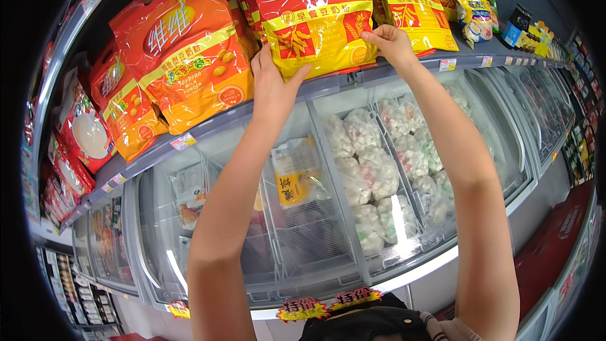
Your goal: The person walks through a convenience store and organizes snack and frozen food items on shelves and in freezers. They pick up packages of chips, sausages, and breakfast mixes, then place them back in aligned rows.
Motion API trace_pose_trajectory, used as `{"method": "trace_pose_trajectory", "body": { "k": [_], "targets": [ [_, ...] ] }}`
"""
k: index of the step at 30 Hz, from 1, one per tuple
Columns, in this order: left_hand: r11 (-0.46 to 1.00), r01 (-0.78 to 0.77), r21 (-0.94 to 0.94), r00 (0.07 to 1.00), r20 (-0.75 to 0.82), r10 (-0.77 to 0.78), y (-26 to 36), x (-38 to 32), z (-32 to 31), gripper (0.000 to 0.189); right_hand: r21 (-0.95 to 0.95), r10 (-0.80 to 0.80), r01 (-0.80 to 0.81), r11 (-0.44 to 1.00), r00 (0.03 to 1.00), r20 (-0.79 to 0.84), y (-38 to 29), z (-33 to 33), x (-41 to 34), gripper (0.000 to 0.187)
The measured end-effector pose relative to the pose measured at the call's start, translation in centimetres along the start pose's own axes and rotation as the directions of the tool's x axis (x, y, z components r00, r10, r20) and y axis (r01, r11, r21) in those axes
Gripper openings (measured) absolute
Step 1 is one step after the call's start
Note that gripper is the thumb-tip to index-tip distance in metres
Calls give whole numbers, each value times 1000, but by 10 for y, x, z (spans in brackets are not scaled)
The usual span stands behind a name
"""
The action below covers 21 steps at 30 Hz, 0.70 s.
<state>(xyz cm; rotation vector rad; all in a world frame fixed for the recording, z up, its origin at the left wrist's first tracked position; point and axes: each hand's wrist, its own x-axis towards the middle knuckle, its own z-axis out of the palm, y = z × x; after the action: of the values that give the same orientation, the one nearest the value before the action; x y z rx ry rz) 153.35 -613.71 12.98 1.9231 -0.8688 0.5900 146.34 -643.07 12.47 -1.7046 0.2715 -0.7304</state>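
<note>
A large red and yellow bag of soybean milk powder (326,19) stands upright at the front of a shelf. My left hand (277,78) holds its lower left side, thumb on the front and fingers in the gap beside it. At the lower right edge, my right hand (392,45) pinches the same bag between thumb and fingers. Close to my left hand is a big orange and red bag (189,57) of similar powder, leaning slightly. A smaller red and yellow bag (412,9) stands just behind my right hand.
Below the shelf edge (326,86) with price tags lies a chest freezer with glass lids (312,246). Inside it are a yellow and white food packet (296,170) and several clear bags of white frozen food (369,175). More packages (90,135) line the shelf's left end.
</note>
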Motion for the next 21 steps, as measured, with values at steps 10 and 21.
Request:
{"method": "trace_pose_trajectory", "body": {
  "k": [10,21],
  "targets": [
    [998,63,-2,997,-36,-63,8,62,17,68,57,-110,112,992,993,-44,-18,-7,13,28],
    [992,108,-70,993,54,-105,-2,86,7,60,85,-63,62,994,998,14,-7,-13,31,25]
  ]
}}
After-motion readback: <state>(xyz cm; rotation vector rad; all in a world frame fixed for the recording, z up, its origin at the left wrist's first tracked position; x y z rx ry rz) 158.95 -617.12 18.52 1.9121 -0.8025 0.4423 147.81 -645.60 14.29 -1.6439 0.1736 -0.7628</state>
